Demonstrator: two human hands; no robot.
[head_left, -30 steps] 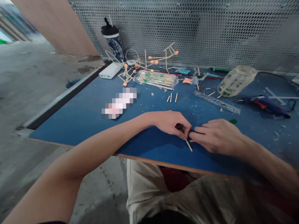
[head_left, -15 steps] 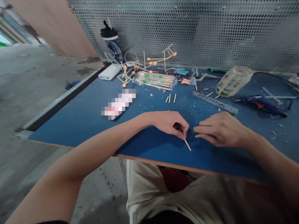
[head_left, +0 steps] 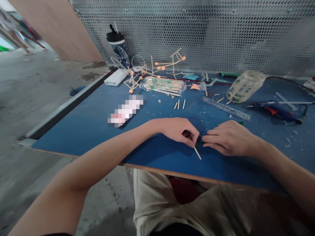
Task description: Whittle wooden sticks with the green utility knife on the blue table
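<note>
My left hand (head_left: 178, 131) pinches a thin wooden stick (head_left: 198, 153) between thumb and fingertips. The stick slants down toward the table's front edge, and its upper part is hidden by the fingers. Just to the right, my right hand (head_left: 227, 137) is closed, fingertips pressed together and pointing at the left hand. Whatever it may hold is too small or too hidden to make out. Beyond the hands lie three short cut sticks (head_left: 178, 104). A clear ruler (head_left: 225, 108) rests behind the right hand.
A bundle of wrapped sticks (head_left: 163, 86) lies near stick models with orange joints (head_left: 161, 68). At the right are a glue gun (head_left: 275, 111) and a translucent container (head_left: 246, 87). A power bank (head_left: 116, 77), a tumbler (head_left: 119, 49) and a blurred-out item (head_left: 126, 110) occupy the left.
My left hand keeps its pinch on the stick, almost unmoved. My right hand has shifted very slightly left, and the view has tilted a little.
</note>
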